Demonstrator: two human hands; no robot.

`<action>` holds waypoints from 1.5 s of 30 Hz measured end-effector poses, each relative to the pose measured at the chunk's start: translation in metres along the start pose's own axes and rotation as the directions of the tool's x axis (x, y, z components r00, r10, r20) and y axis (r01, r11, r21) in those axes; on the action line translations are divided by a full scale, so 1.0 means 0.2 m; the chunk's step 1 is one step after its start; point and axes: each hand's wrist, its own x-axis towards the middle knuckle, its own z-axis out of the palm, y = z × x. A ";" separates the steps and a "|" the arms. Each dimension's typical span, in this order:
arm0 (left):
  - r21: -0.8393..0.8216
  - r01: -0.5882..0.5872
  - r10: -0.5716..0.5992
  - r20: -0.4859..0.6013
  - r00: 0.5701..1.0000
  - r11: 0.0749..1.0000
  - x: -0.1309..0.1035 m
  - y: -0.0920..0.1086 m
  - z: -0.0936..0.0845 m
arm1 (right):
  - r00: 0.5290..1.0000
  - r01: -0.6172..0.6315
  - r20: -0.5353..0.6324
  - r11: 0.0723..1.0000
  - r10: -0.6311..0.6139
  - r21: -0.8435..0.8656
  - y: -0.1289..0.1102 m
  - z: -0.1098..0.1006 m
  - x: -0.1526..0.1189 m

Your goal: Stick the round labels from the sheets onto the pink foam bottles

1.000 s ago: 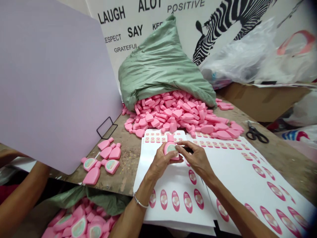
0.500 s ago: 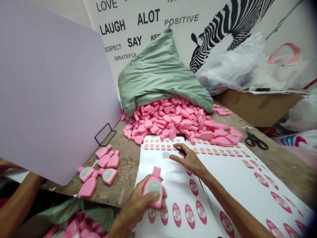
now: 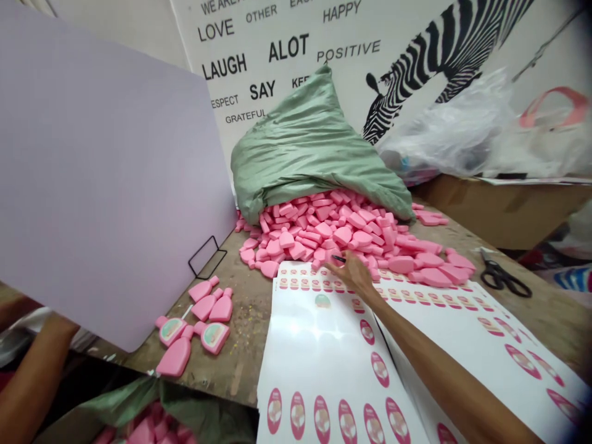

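Note:
My right hand (image 3: pixel 355 272) reaches over the top of the sticker sheet (image 3: pixel 319 345) to the front edge of a heap of pink bottle-shaped pieces (image 3: pixel 319 231). A slim black tool (image 3: pixel 338 258) is held in its fingers; its exact kind is too small to make out. Whether the fingertips touch a pink piece is unclear. On the sheet below lies one round green label (image 3: pixel 322 301), with rows of small pink labels above it and pink ovals lower down. My left hand is out of the picture.
A green sack (image 3: pixel 319 142) spills the heap. Scissors (image 3: pixel 503 274) lie at right. Several pink pieces, two labelled, rest left near a wire stand (image 3: pixel 207 258). A lilac divider (image 3: pixel 111 172) separates another person's arm (image 3: pixel 44 364). Below the table edge hangs an open sack (image 3: pixel 203 404).
My left hand, with a labelled pink bottle-shaped piece, has gone out of view at the bottom. My right hand has moved from the sheet's labels up to the heap. The view has shifted slightly.

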 end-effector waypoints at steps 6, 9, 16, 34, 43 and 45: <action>-0.580 -0.153 0.248 0.088 0.965 0.800 0.01 0.14 0.09 | 0.948 0.146 0.259 0.977 -0.183 0.155 -0.15 -0.13 -0.54; -0.784 -0.097 0.332 0.145 0.932 0.614 0.05 0.34 0.28 | 0.916 0.070 0.354 0.944 -0.189 0.322 -0.20 -0.17 -0.78; -0.913 0.142 0.178 0.223 0.958 0.383 0.10 0.42 0.42 | 0.899 0.055 0.361 0.880 -0.250 0.472 -0.02 -0.15 -0.67; -0.802 -0.039 0.240 0.132 0.962 0.596 0.38 0.53 0.54 | 0.928 0.369 0.023 0.908 -0.372 -0.199 0.15 0.10 -0.36; -0.795 -0.029 0.254 0.159 0.954 0.607 0.40 0.52 0.55 | 0.926 0.373 0.018 0.907 -0.377 -0.196 0.15 0.11 -0.35; -0.794 -0.028 0.254 0.160 0.954 0.607 0.40 0.51 0.55 | 0.925 0.374 0.008 0.908 -0.379 -0.187 0.16 0.12 -0.35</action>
